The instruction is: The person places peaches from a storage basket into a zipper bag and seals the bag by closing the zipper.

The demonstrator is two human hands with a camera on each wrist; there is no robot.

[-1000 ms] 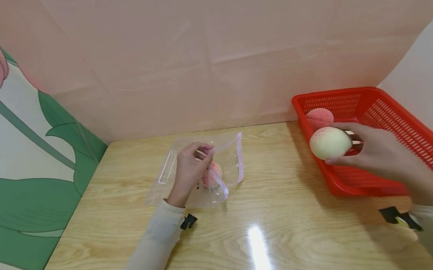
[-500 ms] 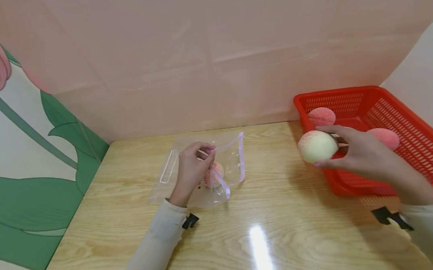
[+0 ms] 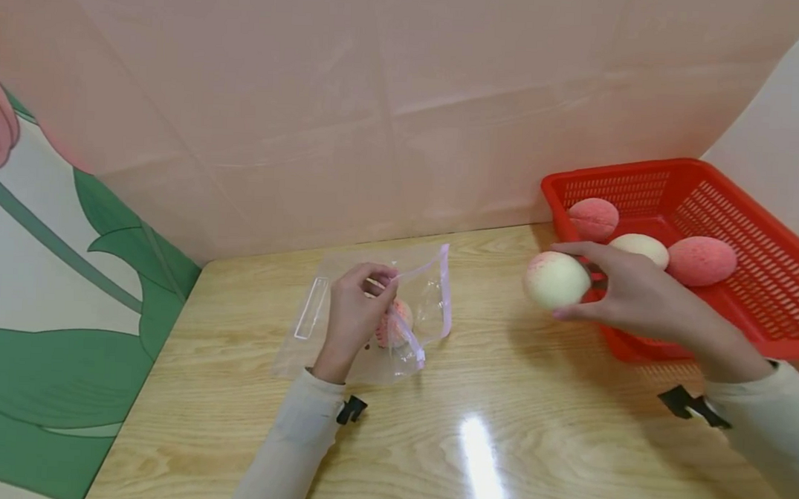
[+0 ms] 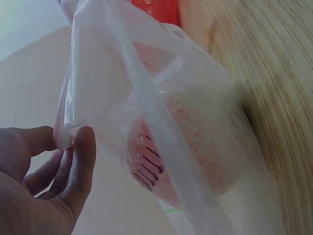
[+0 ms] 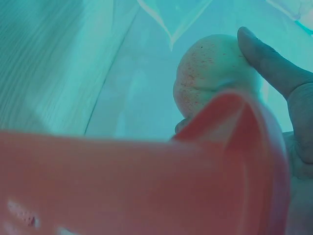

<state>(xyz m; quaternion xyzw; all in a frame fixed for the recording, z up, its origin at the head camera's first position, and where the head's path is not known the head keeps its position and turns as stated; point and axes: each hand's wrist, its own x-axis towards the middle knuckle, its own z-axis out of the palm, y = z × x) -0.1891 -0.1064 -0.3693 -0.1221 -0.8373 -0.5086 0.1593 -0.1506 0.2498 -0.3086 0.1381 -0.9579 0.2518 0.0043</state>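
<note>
My left hand (image 3: pixel 357 311) pinches the upper edge of a clear zip bag (image 3: pixel 446 300) with a lilac zip strip. Inside that bag lies a pink-speckled peach (image 3: pixel 401 325); the left wrist view shows dark lines beside the peach (image 4: pixel 200 147) through the plastic. Between thumb and fingers, my right hand (image 3: pixel 645 301) holds a cream peach (image 3: pixel 554 280) with a pink blush, just left of the red basket (image 3: pixel 619 347). In the right wrist view the basket's rim (image 5: pixel 122 181) hides the lower part of the held peach (image 5: pixel 210 68).
Two pink peaches, one at the basket's left (image 3: pixel 593 218) and one further right (image 3: pixel 702 260), lie in the basket. A cream peach (image 3: pixel 640 247) sits between them, partly behind my right hand. A wooden table (image 3: pixel 431 444) meets a pinkish covering (image 3: pixel 276 162) at the back.
My right hand has carried the peach leftward, from over the basket's left rim to beside it, uncovering peaches inside. My left hand and the bag stay nearly still.
</note>
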